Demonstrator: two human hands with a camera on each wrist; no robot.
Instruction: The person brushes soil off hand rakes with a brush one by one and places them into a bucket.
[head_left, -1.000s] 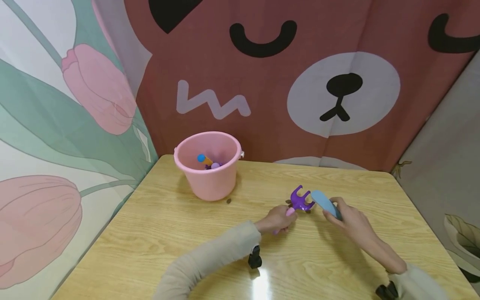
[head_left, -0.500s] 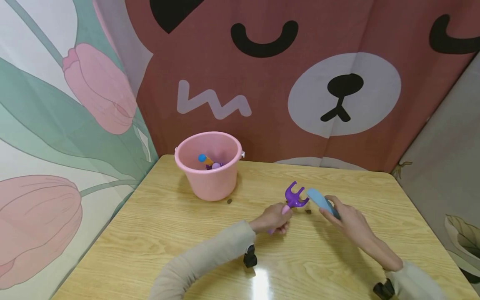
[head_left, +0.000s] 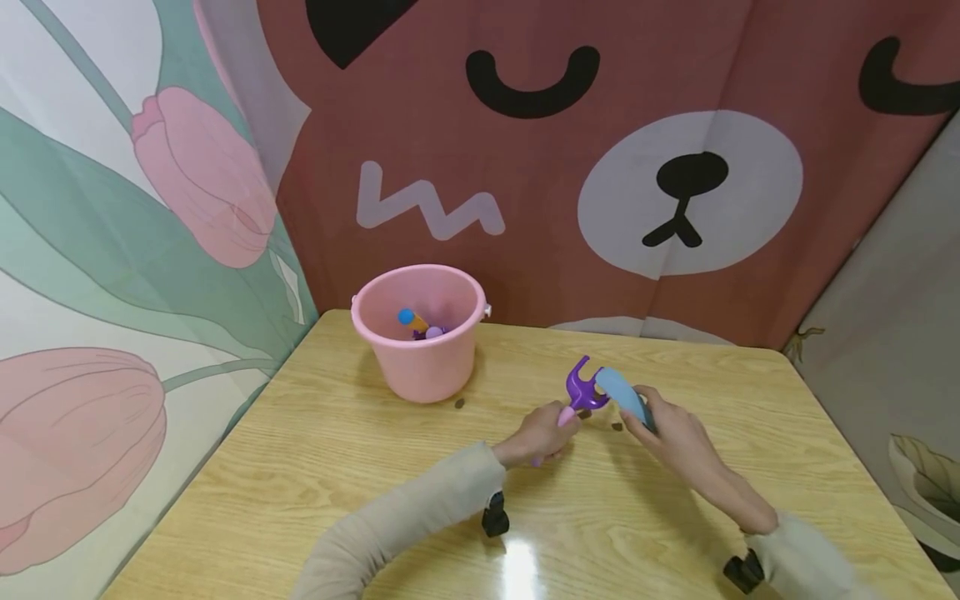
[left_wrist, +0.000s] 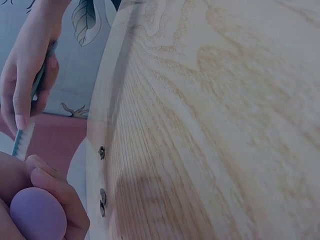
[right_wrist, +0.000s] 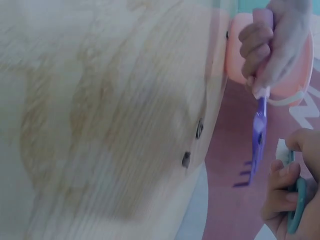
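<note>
My left hand (head_left: 546,429) grips the pink handle of a purple toy garden fork (head_left: 581,393), holding it above the table with its tines pointing away. From the right, my right hand (head_left: 678,437) holds a light blue brush (head_left: 622,393), its head overlapping the fork's tines in the head view. White bristles and the brush's teal handle (right_wrist: 296,212) show in the right wrist view. The rounded lilac end of the fork's handle (left_wrist: 38,214) sticks out of my left fist in the left wrist view. Small dark clumps (head_left: 617,427) lie on the table under the tools.
A pink bucket (head_left: 423,371) stands at the back left of the wooden table (head_left: 315,467), with a blue-and-orange piece (head_left: 408,318) and purple items inside. Another dark clump (head_left: 460,403) lies near its base. A bear-print cloth (head_left: 525,167) hangs behind the table.
The fork has shifted left and slightly away, its tines turning. The brush has followed leftward and now overlaps the tines. Both hands keep their hold.
</note>
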